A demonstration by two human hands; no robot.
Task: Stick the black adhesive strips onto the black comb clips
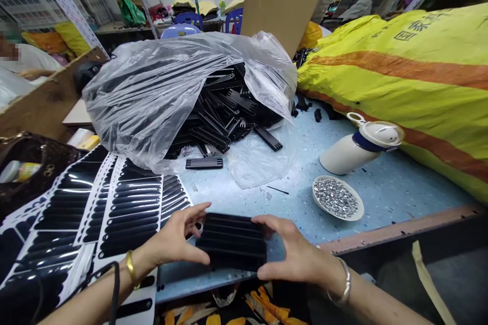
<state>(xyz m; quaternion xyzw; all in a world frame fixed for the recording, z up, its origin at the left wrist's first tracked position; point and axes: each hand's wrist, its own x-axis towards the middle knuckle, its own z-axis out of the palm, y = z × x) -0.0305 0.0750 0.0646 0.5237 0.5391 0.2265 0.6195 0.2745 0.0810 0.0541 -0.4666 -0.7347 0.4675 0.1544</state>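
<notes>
A person is steadying a stack of black strips [232,241] at the near side of the blue worktop [297,208], though from here I am not managing to tell whether it is resting on the surface. The left hand [186,236] is curving round one end, thumb and fingers spread apart and clasping the edges; the right hand [284,249] is doing likewise at the other. Beyond them, a clear plastic bag [148,96] is spilling black toothed pieces [224,106], a white bowl [353,218] is holding shiny metal bits, and card sheets [131,203] are lying leftward.
</notes>
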